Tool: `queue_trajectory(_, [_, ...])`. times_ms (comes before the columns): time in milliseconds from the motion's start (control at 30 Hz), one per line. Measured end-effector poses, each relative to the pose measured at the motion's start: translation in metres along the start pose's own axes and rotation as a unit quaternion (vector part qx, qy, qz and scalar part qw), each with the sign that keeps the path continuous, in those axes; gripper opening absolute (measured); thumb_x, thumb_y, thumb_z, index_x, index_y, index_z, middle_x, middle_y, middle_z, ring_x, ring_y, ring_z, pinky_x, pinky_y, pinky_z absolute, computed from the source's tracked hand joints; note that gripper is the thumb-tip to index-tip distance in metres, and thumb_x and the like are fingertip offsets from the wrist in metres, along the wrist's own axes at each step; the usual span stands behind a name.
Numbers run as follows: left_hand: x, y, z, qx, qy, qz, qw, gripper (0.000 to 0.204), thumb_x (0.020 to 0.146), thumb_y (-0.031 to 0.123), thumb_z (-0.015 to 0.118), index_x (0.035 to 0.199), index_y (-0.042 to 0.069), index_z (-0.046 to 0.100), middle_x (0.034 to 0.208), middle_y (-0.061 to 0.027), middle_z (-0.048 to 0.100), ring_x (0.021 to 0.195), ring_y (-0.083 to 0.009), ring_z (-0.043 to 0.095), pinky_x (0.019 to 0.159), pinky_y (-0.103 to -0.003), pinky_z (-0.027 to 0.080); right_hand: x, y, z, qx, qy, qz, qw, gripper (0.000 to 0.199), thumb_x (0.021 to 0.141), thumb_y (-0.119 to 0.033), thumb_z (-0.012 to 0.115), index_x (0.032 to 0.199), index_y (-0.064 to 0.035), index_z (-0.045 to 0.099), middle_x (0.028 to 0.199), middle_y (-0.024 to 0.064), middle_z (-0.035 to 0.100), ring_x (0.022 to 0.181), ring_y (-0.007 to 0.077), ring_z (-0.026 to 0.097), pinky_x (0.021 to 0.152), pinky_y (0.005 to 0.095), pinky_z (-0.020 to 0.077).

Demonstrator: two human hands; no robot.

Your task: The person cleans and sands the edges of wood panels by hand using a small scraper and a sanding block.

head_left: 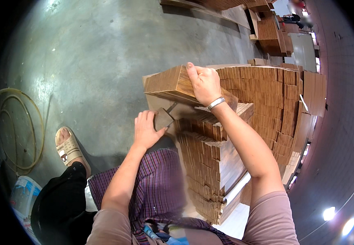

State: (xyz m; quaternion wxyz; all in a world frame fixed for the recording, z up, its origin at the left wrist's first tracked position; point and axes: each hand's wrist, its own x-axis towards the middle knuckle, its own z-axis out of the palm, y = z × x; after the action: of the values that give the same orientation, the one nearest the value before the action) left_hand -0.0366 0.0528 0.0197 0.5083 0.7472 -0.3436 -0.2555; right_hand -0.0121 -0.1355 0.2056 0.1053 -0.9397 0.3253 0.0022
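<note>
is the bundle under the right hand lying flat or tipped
Tipped: the cardboard bundle slants, its near end raised off the stack by the right hand.

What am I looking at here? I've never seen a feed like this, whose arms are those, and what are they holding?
This is one fisheye picture from a camera on a person's head, looking down, so straight edges bend. There is no machine: both bare arms are the wearer's own. The right hand, with a bracelet at the wrist, grips the top of a bundle of flat brown cardboard pieces on a large stack of the same. The left hand holds a small cardboard piece. Below are a concrete floor, a sandalled foot and a coiled hose.
</note>
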Motion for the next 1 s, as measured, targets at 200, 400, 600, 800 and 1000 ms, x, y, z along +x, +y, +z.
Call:
queue_trajectory(200, [0.003,-0.005,0.02,-0.053,-0.089,0.069,0.992,0.032,0.074,0.021,0.078,0.096,0.002,0.065,0.108,-0.0139,0.062,0.107,-0.0313,0.054,0.092,-0.042,0.043,0.0,-0.003,0.001,-0.005,0.013,-0.017,1.0,0.056,0.098,-0.045,0.045,0.07,-0.0021,0.068,0.065,0.0232,0.059,0.068,0.0432,0.06,0.063,0.0494,0.0472])
queue_trajectory(400, [0.037,0.064,-0.042,-0.081,0.27,0.115,0.953,0.043,0.085,0.008,0.064,0.127,0.001,0.057,0.121,-0.0166,0.06,0.108,-0.0318,0.056,0.097,-0.039,0.043,-0.002,-0.002,0.004,-0.002,0.023,-0.015,1.0,0.056,0.098,-0.046,0.045,0.07,-0.0021,0.068,0.066,0.0231,0.059,0.069,0.0429,0.061,0.064,0.049,0.0477])
queue_trajectory(600, [0.056,0.067,-0.011,-0.158,0.205,0.127,0.958,0.062,0.09,0.007,0.057,0.147,0.0,0.033,0.146,-0.0197,0.044,0.135,-0.0358,0.043,0.112,-0.042,0.034,-0.002,-0.003,0.003,0.002,0.027,-0.014,1.0,0.055,0.098,-0.045,0.046,0.07,-0.0017,0.067,0.066,0.0232,0.059,0.068,0.0427,0.06,0.064,0.049,0.0474])
queue_trajectory(800, [0.029,-0.045,0.014,0.015,0.136,-0.045,0.99,0.065,0.088,0.008,0.06,0.147,-0.001,0.033,0.148,-0.0196,0.042,0.133,-0.0363,0.043,0.112,-0.045,0.034,0.0,-0.011,0.0,0.011,0.009,0.002,1.0,0.055,0.098,-0.044,0.046,0.07,-0.0015,0.067,0.066,0.0235,0.059,0.066,0.0431,0.059,0.062,0.0493,0.0463])
queue_trajectory(1000, [0.064,0.087,-0.02,-0.157,0.185,0.208,0.948,0.068,0.089,0.015,0.061,0.148,0.001,0.032,0.15,-0.0187,0.04,0.138,-0.0348,0.039,0.113,-0.041,0.031,-0.002,0.008,-0.001,-0.008,0.031,-0.013,0.999,0.056,0.098,-0.044,0.046,0.067,-0.001,0.064,0.065,0.0239,0.057,0.065,0.0436,0.058,0.06,0.0491,0.0447])
